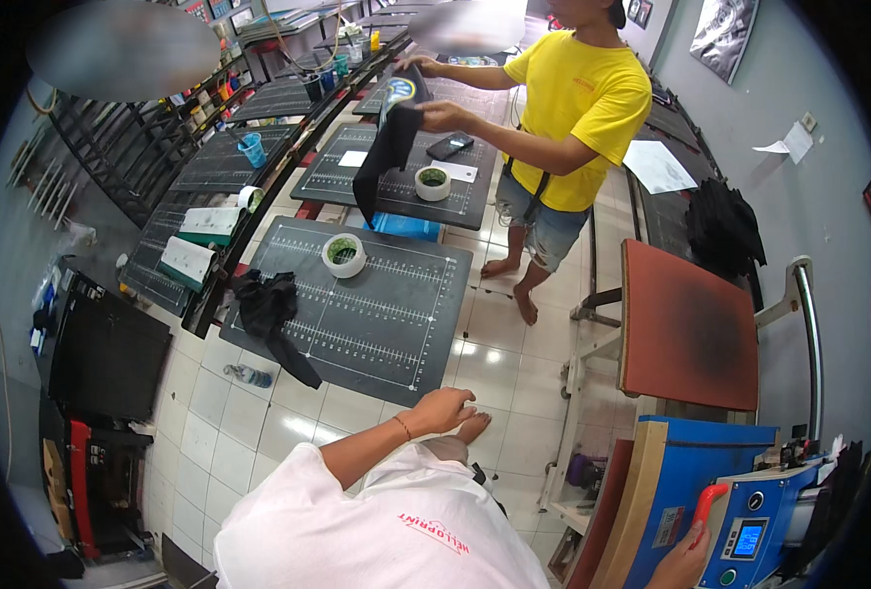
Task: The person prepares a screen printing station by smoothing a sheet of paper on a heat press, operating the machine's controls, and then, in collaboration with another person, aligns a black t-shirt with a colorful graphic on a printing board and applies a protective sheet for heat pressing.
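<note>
At the lower right, my right hand (682,562) grips the lower end of the red handle (709,505) on a blue heat press (769,512) with a small lit display. The press's rust-coloured square pad (689,324), darkened in the middle, lies beyond its blue body. My left hand (441,411) hovers by the near edge of a black printing board (386,304) with white ruled marks. Its fingers are loosely bent and apart, with nothing visible in them. On that board rest a roll of tape (343,255) and a crumpled black cloth (267,306).
A person in a yellow shirt (583,93) stands beyond the board, holding up a black garment (389,147) with a print. Another tape roll (433,184) and a phone (450,146) lie nearby. A plastic bottle (248,375) is on the floor; black garments (725,228) are piled at right.
</note>
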Tool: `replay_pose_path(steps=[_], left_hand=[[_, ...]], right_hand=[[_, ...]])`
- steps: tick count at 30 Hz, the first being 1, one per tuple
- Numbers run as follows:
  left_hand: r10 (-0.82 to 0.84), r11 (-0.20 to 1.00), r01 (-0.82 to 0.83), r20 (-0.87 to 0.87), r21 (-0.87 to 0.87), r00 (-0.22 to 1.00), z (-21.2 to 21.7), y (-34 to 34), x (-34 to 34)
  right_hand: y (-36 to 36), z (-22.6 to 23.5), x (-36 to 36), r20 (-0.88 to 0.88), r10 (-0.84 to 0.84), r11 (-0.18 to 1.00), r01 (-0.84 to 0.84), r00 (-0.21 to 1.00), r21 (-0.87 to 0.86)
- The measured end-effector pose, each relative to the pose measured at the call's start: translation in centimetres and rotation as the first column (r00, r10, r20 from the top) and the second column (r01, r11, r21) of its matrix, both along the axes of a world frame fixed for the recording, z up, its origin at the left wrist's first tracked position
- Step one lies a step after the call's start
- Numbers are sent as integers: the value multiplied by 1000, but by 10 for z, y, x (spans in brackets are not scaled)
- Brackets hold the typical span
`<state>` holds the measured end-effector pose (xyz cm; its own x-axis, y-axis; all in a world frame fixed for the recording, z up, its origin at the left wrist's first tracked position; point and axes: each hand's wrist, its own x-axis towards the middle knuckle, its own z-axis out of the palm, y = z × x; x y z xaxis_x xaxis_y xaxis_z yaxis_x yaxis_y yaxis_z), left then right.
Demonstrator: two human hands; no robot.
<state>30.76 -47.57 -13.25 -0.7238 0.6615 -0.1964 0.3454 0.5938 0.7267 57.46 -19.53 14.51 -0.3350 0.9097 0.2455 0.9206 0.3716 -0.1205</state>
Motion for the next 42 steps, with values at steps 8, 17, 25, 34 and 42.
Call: replay_pose_path(steps=[8, 17, 25, 34, 42], left_hand=[[-20, 1000, 20, 12, -21, 1000, 7, 9, -6], [-81, 995, 84, 66, -50, 995, 9, 33, -14], [-98, 995, 98, -2, 33, 995, -28, 87, -49], [379, 890, -377, 45, 256, 924, -55, 129, -197], [805, 411, -821, 265, 396, 530, -71, 79, -383]], right_hand=[[1, -1, 3, -56, 69, 997, -67, 996, 46], [14, -11, 12, 10, -8, 1000, 7, 1000, 18], [8, 7, -24, -287, 290, 957, -271, 913, 105], [46, -25, -40, -738, 31, 998, -60, 674, -12], [91, -99, -247, -496, 233, 679, -504, 837, -533]])
